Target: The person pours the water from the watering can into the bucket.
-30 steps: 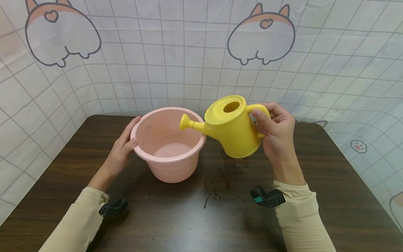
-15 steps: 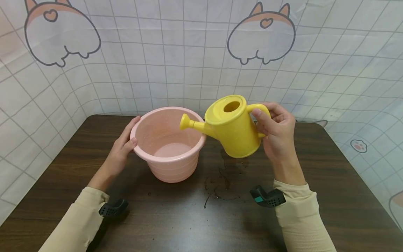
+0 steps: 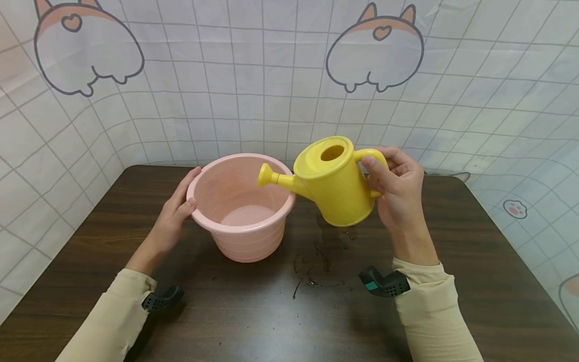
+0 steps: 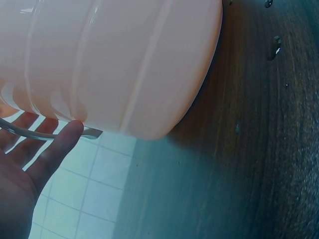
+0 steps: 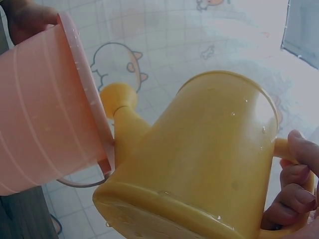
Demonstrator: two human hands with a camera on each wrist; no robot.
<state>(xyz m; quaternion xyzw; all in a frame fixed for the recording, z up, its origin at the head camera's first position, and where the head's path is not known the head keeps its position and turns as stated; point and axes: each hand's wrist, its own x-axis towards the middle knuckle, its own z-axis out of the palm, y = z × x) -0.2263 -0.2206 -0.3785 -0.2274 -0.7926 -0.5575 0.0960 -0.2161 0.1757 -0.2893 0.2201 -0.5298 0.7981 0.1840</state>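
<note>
A pink plastic bucket [image 3: 249, 241] stands on the dark wooden table, its mouth facing up and towards me. My left hand [image 3: 169, 216] rests against the bucket's left side at the rim; in the left wrist view its fairly straight fingers [image 4: 55, 149] touch the outer wall beside the wire handle [image 4: 30, 132]. My right hand [image 3: 400, 186] grips the handle of a yellow watering can [image 3: 341, 193], fingers curled through the loop. The can is held above the table, tilted left, with its spout [image 3: 289, 183] over the bucket's right rim. No water stream shows at the spout.
Water drops and small puddles [image 3: 325, 264] lie on the table [image 3: 253, 322] to the right of and in front of the bucket. A white grid-patterned cloth [image 3: 280, 75] with cartoon corgis hangs behind and along both sides.
</note>
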